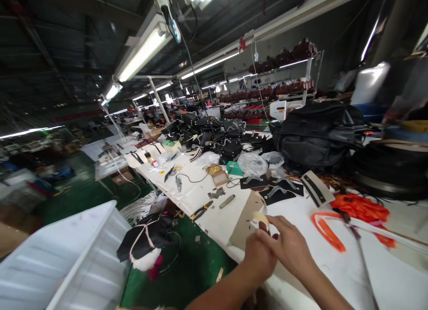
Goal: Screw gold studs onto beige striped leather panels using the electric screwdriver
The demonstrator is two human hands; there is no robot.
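Note:
Both hands meet over the near edge of the white worktable, at the lower right of the head view. My left hand (260,256) is closed, with its fingers curled around a small pale yellow roll of tape (259,218). Pressed against it, my right hand (288,239) has its fingers closed at the roll's edge; the exact contact is partly hidden. Under the hands lies a beige-grey sheet (241,223). Nearby on the table are a grey-brown utility knife (227,201) and pliers with yellow-and-black handles (201,210).
Black strap pieces (281,192) lie beyond the hands, with a pile of black bags (317,136) behind. Orange material (363,207) sits to the right. A white plastic bin (90,243) stands at left on the green floor (187,261). Cables hang from overhead lights.

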